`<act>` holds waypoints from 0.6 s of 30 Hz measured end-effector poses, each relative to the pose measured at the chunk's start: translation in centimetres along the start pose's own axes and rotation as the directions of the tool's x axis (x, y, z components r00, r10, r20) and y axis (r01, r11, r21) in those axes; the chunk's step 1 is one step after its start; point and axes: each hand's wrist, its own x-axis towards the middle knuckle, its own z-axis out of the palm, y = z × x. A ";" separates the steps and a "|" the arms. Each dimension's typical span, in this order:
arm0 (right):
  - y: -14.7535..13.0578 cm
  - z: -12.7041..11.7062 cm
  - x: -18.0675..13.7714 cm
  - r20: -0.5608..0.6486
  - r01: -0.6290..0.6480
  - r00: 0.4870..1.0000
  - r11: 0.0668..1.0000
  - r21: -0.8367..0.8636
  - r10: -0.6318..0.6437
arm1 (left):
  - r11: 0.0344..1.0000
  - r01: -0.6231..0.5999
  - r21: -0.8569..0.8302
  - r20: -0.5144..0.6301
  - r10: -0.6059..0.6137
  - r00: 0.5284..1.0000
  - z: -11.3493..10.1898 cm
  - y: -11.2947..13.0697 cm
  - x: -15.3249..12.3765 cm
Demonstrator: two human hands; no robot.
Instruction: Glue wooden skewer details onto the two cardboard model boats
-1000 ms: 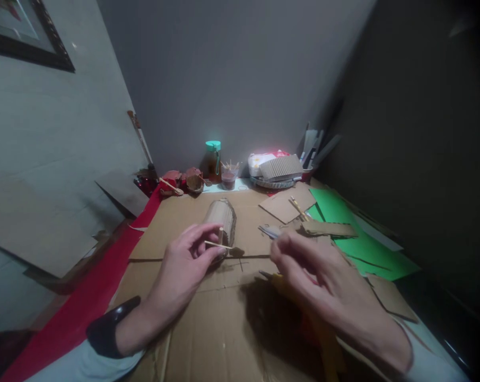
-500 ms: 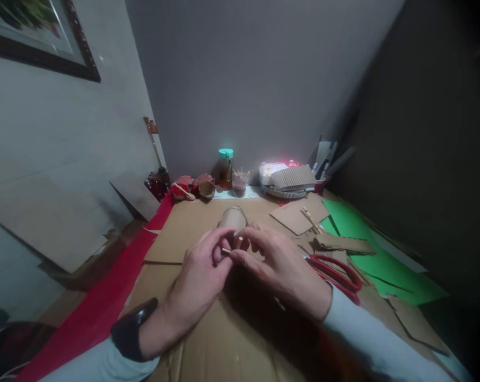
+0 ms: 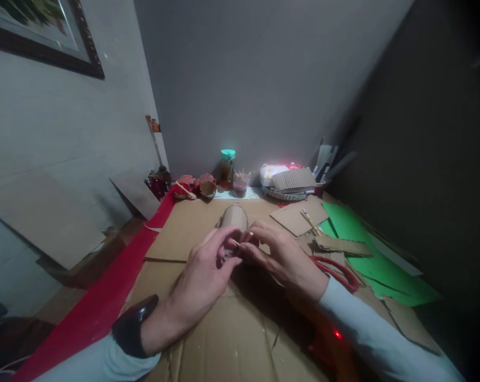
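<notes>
A small roll of corrugated cardboard (image 3: 233, 216) lies on the flat cardboard sheet (image 3: 192, 223) in the middle of the table. Both hands meet at its near end. My left hand (image 3: 206, 273) has its fingers curled on the roll's near end, pinching a thin wooden stick (image 3: 235, 243). My right hand (image 3: 281, 257) pinches the same stick from the right, with a pale tip (image 3: 251, 233) showing above its fingers. The stick's middle is hidden by the fingers.
Red-handled scissors (image 3: 337, 270) lie just right of my right hand. Cardboard scraps (image 3: 297, 216) and green paper (image 3: 363, 249) cover the right side. A green-capped bottle (image 3: 226, 168), a cup of sticks (image 3: 240, 185) and a tray of cardboard (image 3: 291, 183) stand at the back. Red paper (image 3: 104, 307) runs along the left.
My right hand has come from the right to meet the left hand at the roll's end. Both now pinch the stick, which the left hand alone held before. The view has shifted slightly.
</notes>
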 end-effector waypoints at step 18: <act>-1.3 -3.2 -2.1 -0.078 -0.135 0.987 0.989 0.058 0.139 | 0.926 0.357 -0.120 0.055 -0.353 0.934 -2.4 -2.1 1.6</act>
